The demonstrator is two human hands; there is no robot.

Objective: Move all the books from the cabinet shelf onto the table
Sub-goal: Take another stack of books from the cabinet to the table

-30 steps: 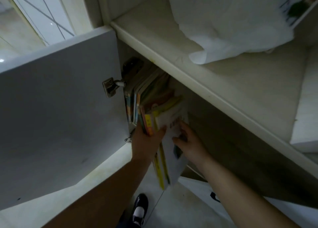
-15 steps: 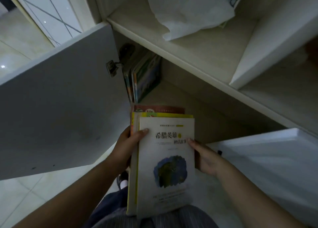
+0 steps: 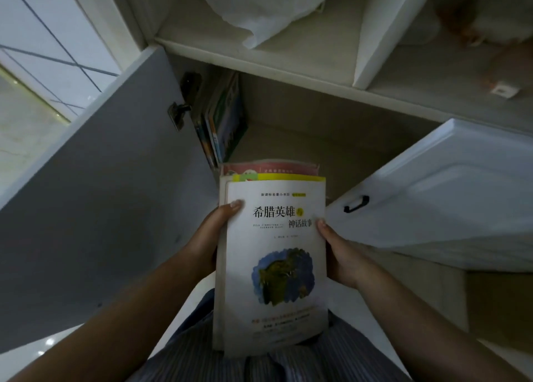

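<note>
Against my lap, a small stack of paperbacks [image 3: 272,254] sits clasped between my left hand [image 3: 209,234] and right hand [image 3: 340,254], thumbs curled over the white top cover. Thin and floppy, probably light, they could slide apart; gripping both long edges seems safest. More books [image 3: 223,124] stand on the cabinet shelf [image 3: 317,139].

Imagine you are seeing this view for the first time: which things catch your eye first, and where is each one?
First comes the stack of books in the middle, topped by a white cover with a blue-green blot, gripped at its sides by the left hand and right hand. Behind it, the remaining books stand at the left end of the open cabinet's lower shelf. On the shelf above lies a white plastic bag.
</note>
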